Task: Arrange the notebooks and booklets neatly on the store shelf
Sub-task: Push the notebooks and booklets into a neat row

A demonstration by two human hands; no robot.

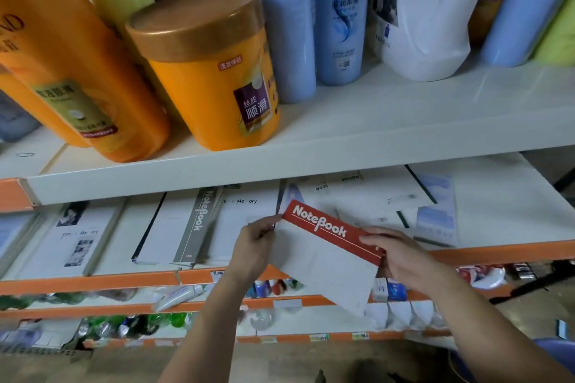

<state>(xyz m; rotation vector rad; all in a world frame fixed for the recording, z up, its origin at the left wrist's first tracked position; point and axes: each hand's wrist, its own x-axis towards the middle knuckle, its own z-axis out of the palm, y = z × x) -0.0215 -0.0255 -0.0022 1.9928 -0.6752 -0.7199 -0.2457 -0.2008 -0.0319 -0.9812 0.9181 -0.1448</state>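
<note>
"NoteBook" on red-banded notebook [326, 253], "NoteBook" on grey-banded notebook [179, 227], "顺滑" on orange jar [199, 93]

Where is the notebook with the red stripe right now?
In the head view, the red-striped notebook is mid-frame, held between the left hand and right hand, in front of the shelf, right of the grey-striped notebook lying on it.

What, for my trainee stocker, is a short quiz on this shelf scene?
1. True or false: the left hand and right hand both hold the white notebook with a red "NoteBook" band.
2. The round orange plastic jar with a brown lid stands on: A the white upper shelf; B the notebook shelf; C the floor.
3. Fill in: the white notebook with a grey band lies to the held notebook's ____.
Key: 1 true; 2 A; 3 left.
</note>
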